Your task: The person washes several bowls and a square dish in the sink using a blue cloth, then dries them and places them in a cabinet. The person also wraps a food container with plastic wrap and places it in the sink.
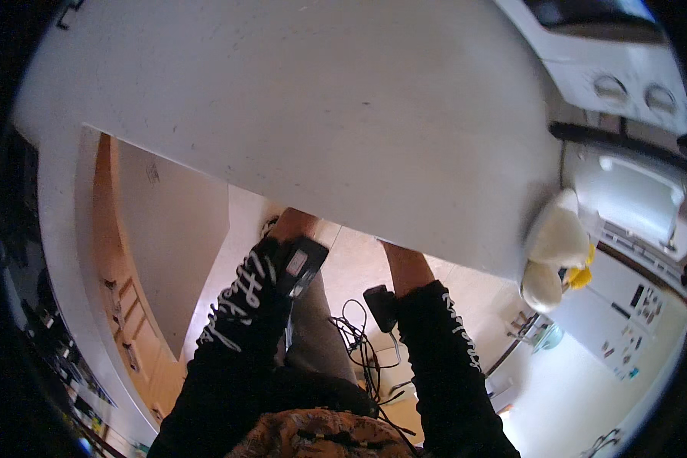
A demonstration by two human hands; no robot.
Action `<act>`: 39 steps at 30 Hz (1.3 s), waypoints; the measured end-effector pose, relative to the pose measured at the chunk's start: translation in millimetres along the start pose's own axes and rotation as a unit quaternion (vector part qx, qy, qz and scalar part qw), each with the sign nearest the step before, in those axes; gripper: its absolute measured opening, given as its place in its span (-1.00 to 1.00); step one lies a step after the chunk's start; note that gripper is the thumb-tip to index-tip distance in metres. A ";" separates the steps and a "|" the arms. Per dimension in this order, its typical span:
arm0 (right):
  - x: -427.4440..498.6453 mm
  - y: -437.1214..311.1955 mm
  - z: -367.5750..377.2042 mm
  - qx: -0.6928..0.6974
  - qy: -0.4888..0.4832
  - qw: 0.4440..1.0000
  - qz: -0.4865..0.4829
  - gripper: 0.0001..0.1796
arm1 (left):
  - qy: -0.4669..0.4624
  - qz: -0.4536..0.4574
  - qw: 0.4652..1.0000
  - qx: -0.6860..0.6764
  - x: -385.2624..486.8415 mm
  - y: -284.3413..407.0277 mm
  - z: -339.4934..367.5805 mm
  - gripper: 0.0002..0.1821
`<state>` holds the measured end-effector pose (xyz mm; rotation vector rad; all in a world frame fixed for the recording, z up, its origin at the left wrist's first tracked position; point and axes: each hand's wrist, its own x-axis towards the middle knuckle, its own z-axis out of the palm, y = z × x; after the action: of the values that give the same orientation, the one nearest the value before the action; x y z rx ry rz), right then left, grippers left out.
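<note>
A broad off-white panel (320,114) with small dark marks fills the view before me. My left hand (295,222) reaches past its lower edge, and its fingers are hidden there. Further right, my right hand (405,262) passes behind the same edge, leaving only the wrist area in sight. Whether either hand holds anything cannot be seen. Both arms wear black sleeves with white lettering. A black box with a label (300,264) sits at my left wrist. Another black box (381,308), with a cable, sits beside my right wrist.
Tangled black cables (366,349) hang between my arms. Wooden cabinet fronts (134,326) stand at left beyond the opening. At right are a white stove (618,74) with knobs, rounded white objects (558,235), a yellow item (580,277) and a refrigerator (612,320) with magnets.
</note>
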<state>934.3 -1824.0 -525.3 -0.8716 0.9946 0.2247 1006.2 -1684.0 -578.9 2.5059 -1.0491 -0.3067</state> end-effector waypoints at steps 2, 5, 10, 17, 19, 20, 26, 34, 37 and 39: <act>-24.5 2.3 -8.6 -0.146 -0.028 0.988 0.030 -0.73 | 0.049 0.061 0.997 -0.005 -2.3 27.0 -10.4 -0.61; -76.4 11.1 -26.4 0.084 -0.011 0.996 -0.036 -0.81 | -0.204 -0.173 0.863 -0.429 -13.0 80.5 -34.6 -0.59; -206.4 21.6 -71.6 -0.079 0.108 0.977 -0.168 -0.80 | -0.376 -0.156 0.685 -0.604 -41.2 191.7 -84.4 -0.67; -389.6 71.0 -75.8 0.074 0.331 0.921 -0.190 -0.75 | -0.632 0.092 0.600 -0.482 -100.9 313.1 -132.5 -0.71; -431.8 94.1 -69.7 0.124 0.386 0.887 -0.221 -0.75 | -0.677 0.161 0.601 -0.394 -120.1 346.7 -143.6 -0.71; -451.8 107.3 -64.4 0.143 0.411 0.871 -0.230 -0.74 | -0.696 0.189 0.586 -0.368 -135.3 361.1 -151.4 -0.71; -547.0 228.2 -6.4 0.167 0.564 0.767 -0.258 -0.76 | -0.794 0.233 0.519 -0.215 -269.8 399.7 -189.1 -0.70; -649.9 419.7 89.9 0.320 0.678 0.640 -0.170 -0.75 | -0.877 0.336 0.340 -0.042 -499.3 407.9 -196.3 -0.68; -674.8 473.8 105.2 0.396 0.687 0.581 -0.185 -0.74 | -0.890 0.343 0.300 -0.008 -574.5 423.8 -180.2 -0.67; -687.3 507.2 105.1 0.402 0.699 0.557 -0.198 -0.74 | -0.888 0.330 0.318 -0.029 -614.1 440.4 -165.6 -0.64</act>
<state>349.4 -1272.9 -217.4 -0.1957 2.0363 -1.4999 360.7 -1475.8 -206.8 0.2116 -2.1551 -2.8237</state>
